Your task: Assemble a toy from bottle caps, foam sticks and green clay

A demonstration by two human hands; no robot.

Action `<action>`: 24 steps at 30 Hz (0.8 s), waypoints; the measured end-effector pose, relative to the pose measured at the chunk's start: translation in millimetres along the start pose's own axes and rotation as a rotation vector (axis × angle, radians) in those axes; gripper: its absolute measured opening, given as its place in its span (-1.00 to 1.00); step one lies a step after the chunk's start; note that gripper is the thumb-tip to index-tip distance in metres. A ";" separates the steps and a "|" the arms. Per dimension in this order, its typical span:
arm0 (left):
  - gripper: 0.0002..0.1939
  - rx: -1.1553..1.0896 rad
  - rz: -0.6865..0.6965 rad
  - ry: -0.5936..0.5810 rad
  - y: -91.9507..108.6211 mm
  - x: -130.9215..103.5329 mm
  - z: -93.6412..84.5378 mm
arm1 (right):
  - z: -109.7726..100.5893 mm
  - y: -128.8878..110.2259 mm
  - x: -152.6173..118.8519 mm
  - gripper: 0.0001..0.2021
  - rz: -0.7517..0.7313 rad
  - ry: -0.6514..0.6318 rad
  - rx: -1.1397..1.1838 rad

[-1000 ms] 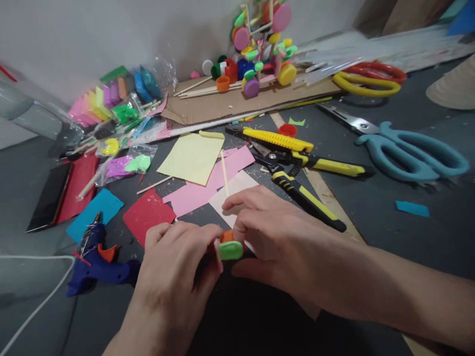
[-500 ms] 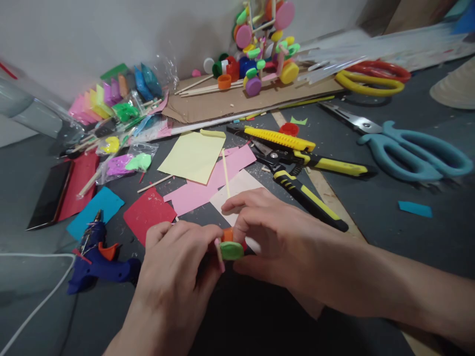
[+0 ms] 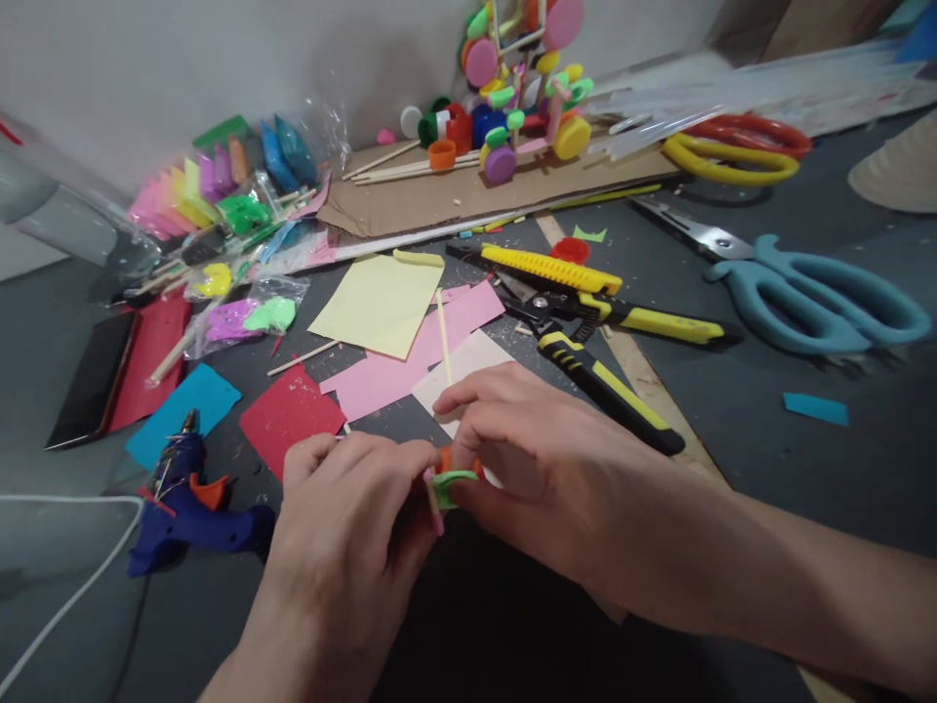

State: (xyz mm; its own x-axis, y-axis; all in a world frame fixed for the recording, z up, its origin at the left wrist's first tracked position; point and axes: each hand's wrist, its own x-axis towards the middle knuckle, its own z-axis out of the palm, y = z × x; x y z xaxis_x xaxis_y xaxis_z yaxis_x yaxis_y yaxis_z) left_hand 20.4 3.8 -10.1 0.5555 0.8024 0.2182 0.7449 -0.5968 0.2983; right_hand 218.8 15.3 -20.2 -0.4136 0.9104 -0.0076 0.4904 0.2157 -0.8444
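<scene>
Between my two hands is a small craft piece with a green clay-covered disc (image 3: pixel 452 487), an orange part (image 3: pixel 445 459) behind it and a pink strip (image 3: pixel 433 503) on its left. My left hand (image 3: pixel 351 547) is closed around the left side of the piece, its thumb and forefinger by the pink strip. The thumb of my right hand (image 3: pixel 546 469) presses the green disc from the right, with the forefinger curled over the top. My fingers hide most of the piece. Pink paper (image 3: pixel 410 376) and a cream paper sheet (image 3: pixel 479 356) lie just beyond.
At left lie a blue glue gun (image 3: pixel 194 527) with a white cord, a phone (image 3: pixel 95 381) and red paper (image 3: pixel 293 420). Pliers (image 3: pixel 600 386), a yellow cutter (image 3: pixel 549 268) and blue-handled scissors (image 3: pixel 805 293) are right. Colourful wheeled models (image 3: pixel 512 127) stand on cardboard (image 3: pixel 381 210) behind.
My right thumb has moved up onto the green disc, covering part of it, and the disc appears tilted. My left hand keeps its hold.
</scene>
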 end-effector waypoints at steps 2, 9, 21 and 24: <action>-0.82 -0.001 -0.011 0.009 1.7 1.1 0.3 | 1.0 -1.3 0.4 -0.89 0.006 0.008 -0.022; -0.79 0.019 0.017 -0.041 -2.2 0.8 -0.3 | 2.8 -2.6 -0.2 -0.88 -0.067 0.066 -0.061; -0.80 -0.010 -0.029 -0.017 3.0 3.7 0.2 | 3.8 -7.1 1.3 -0.81 -0.136 0.072 -0.128; -0.80 -0.009 -0.024 -0.031 1.3 2.6 0.6 | 1.8 -8.3 0.5 -0.82 -0.169 0.076 -0.150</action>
State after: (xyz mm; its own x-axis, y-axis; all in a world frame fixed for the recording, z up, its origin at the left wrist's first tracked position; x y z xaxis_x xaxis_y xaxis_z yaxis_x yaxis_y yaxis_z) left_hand 23.1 5.1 -9.7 0.5491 0.8158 0.1818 0.7548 -0.5774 0.3113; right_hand 213.1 13.3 -14.1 -0.4432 0.8797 0.1720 0.5298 0.4119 -0.7414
